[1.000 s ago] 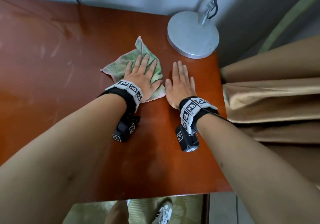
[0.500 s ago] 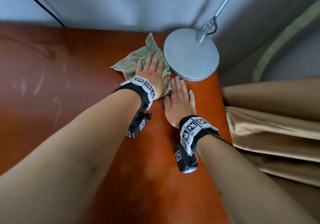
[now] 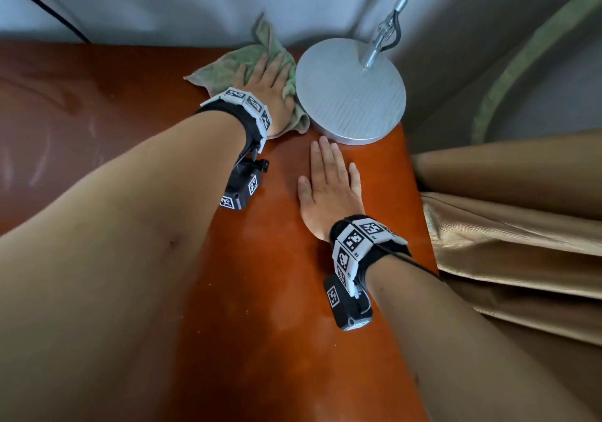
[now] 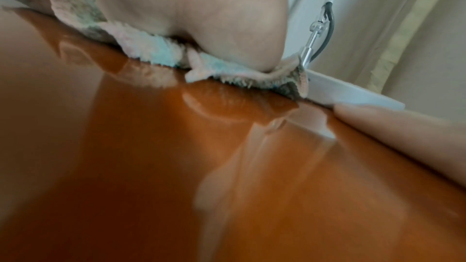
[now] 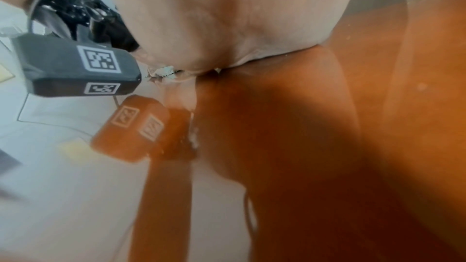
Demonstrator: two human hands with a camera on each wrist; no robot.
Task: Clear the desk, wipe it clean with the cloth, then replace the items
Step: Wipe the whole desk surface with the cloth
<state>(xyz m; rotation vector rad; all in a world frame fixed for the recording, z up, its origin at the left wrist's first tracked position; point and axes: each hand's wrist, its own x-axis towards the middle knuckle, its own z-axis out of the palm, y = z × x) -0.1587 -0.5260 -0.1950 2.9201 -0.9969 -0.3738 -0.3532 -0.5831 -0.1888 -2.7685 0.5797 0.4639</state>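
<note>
A green and pink cloth (image 3: 221,71) lies at the back of the red-brown desk (image 3: 267,291), its far corner riding up the wall. My left hand (image 3: 267,79) presses flat on the cloth with straight fingers, close beside the lamp base. In the left wrist view the palm (image 4: 201,17) bears down on the fluffy cloth (image 4: 151,47). My right hand (image 3: 329,174) lies flat and bare on the desk, fingertips just short of the lamp base. The right wrist view shows its palm (image 5: 227,17) on the wood.
A round silver lamp base (image 3: 351,92) with a slanted metal pole (image 3: 400,1) stands at the desk's back right corner. Tan curtain fabric (image 3: 521,226) hangs past the right edge. A black cable (image 3: 42,7) runs down the wall at back left.
My left hand has pushed the cloth away from me to the back wall, beside the lamp base. The right hand has stayed flat on the desk.
</note>
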